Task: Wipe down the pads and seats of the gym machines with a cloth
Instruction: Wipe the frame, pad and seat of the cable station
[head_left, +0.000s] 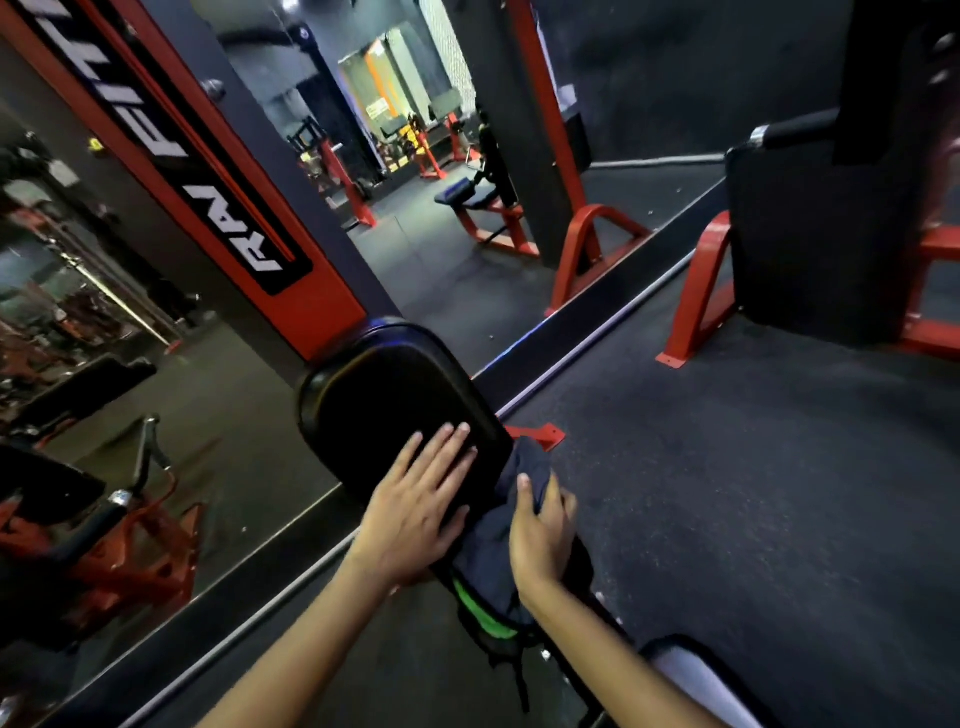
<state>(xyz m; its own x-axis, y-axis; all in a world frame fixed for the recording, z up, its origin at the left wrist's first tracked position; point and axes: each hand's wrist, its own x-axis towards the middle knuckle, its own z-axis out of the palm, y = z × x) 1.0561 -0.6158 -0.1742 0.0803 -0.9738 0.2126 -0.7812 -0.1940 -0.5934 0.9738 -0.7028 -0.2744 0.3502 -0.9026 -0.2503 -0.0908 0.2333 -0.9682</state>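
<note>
Head view. Nearest the camera, both of my bare forearms reach up from the bottom edge toward a black machine pad (395, 400). At the bottom right corner I see the rounded black rim of a pale seat (696, 675), partly cut off by the frame.

Left hand (415, 499): fingers straight and spread wide, palm flat on the near right part of the pad's face, fingertips pointing up and right. It holds nothing.

Right hand (540, 525): fingers and thumb curled round a dark blue cloth (511, 514), pressing it against the pad's right edge. Cloth is bunched, draped over that edge and hanging down its side, between my two hands and touching both. Below the cloth a bright green strip (480, 608) shows along the pad's lower side; I cannot tell what it belongs to.

Pad is glossy, rounded at the far end, tilted. Behind it stands a red upright (244, 171) with white lettering on a black band. Left of that, a wall mirror (124, 322) reflects red gym equipment. Dark rubber floor (753, 493) spreads to the right, with a red machine frame (698, 296) and a large black pad (810, 239) at the far right.
</note>
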